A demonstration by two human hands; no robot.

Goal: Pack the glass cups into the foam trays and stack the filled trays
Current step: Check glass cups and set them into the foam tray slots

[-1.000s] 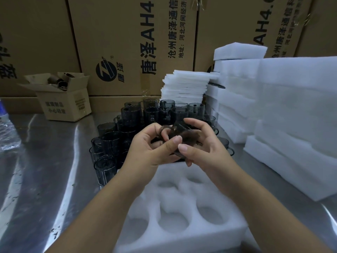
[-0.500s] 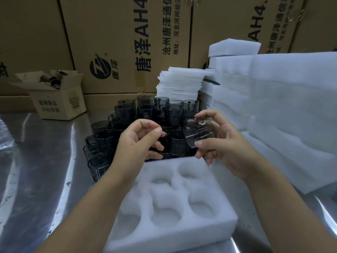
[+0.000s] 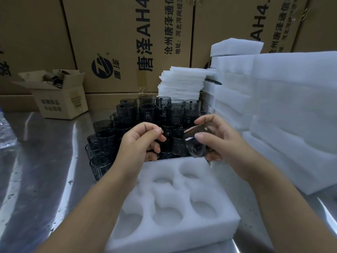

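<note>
Nearest: white foam tray with round cavities (image 3: 175, 232), flat on the shiny steel table (image 3: 45, 161). Everything below is placed off this tray.

Left hand (image 3: 142, 145) hovers over the tray's far left edge. Fingers are curled in, thumb tip by the index tip, nothing seen in them.

Right hand (image 3: 224, 141) hovers over the tray's far right corner and grips a smoky clear glass cup (image 3: 196, 145). Thumb lies across the near side, fingers wrap over the top. The cup is tipped on its side, one round end facing the left hand, in the air and not touching the foam.

Just behind the tray's far edge is a cluster of dark smoked glass cups (image 3: 145, 121), upright and packed tight, some stacked two high.

Right of the tray, piles of thick white foam blocks (image 3: 291, 106). Behind the cups, a stack of thin white foam sheets (image 3: 182, 84).

Far left of the tray, a small open cardboard box (image 3: 60, 103). At the left frame edge, a clear plastic bottle (image 3: 5, 132), partly cut off.

Back wall is large brown printed cartons (image 3: 127, 42).
</note>
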